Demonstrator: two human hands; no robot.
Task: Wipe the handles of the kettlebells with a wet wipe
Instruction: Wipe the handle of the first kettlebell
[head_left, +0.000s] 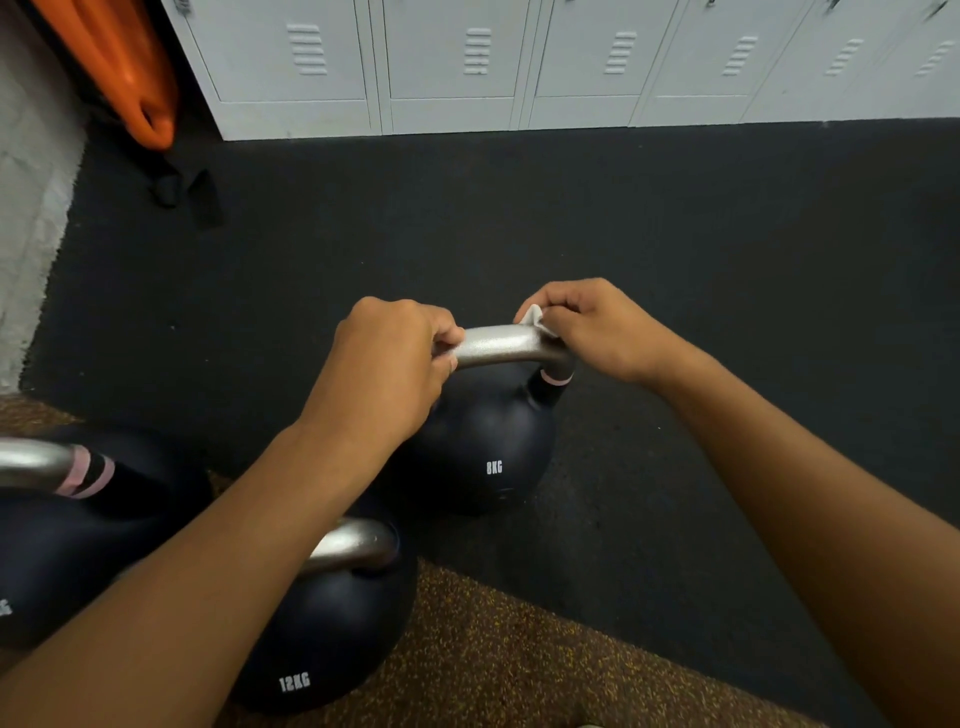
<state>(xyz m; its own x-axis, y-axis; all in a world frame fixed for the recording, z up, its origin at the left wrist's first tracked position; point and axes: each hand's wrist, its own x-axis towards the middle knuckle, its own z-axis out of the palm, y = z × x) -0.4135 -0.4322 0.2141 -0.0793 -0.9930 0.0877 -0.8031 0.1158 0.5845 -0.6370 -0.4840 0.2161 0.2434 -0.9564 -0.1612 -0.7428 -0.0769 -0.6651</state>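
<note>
The 8KG kettlebell is seen standing upright on the black rubber floor, in front of a row of pale grey lockers. Its silver handle is gripped at the left end by the left hand, whose fingers are curled closed around the bar. At the right end, a white wet wipe is pressed against the handle by the right hand, its fingers bent tight and pinched on the wipe. A 12KG kettlebell is placed nearer the camera, partly hidden under the left forearm, on speckled brown flooring. A third kettlebell with pink bands on its handle is cut off at the left edge. An orange object is leaned in the upper left corner.
</note>
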